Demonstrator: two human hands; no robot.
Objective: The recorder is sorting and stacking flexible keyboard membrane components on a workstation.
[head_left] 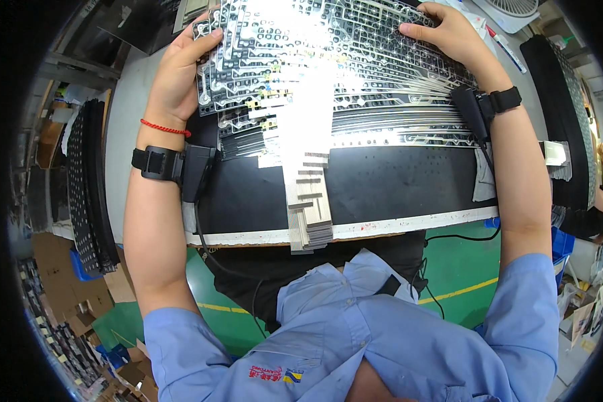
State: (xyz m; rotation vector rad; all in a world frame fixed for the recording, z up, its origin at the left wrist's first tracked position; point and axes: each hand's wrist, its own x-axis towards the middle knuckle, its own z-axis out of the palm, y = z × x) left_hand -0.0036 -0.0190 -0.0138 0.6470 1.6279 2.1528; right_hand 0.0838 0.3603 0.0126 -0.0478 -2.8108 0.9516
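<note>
A fanned stack of keyboard membrane sheets (382, 67), clear with black and silver printed tracks, lies at the far side of the work surface. My left hand (181, 70) grips its left end, thumb on top and fingers mostly hidden behind the edge. At the far right, my right hand (452, 33) holds the other end, with the thumb pressed on the top sheet. Pale ribbon tails (308, 181) run from the sheets toward me and overhang the table's front edge. Strong glare whitens the middle of the stack.
Beneath the sheets is a black mat (395, 184) on a table with a white front edge (409, 221). Dark padded racks stand left (90, 181) and right (559, 120). A marker (512, 57) and a white fan (514, 8) are at the far right. Cables hang from both wrist straps.
</note>
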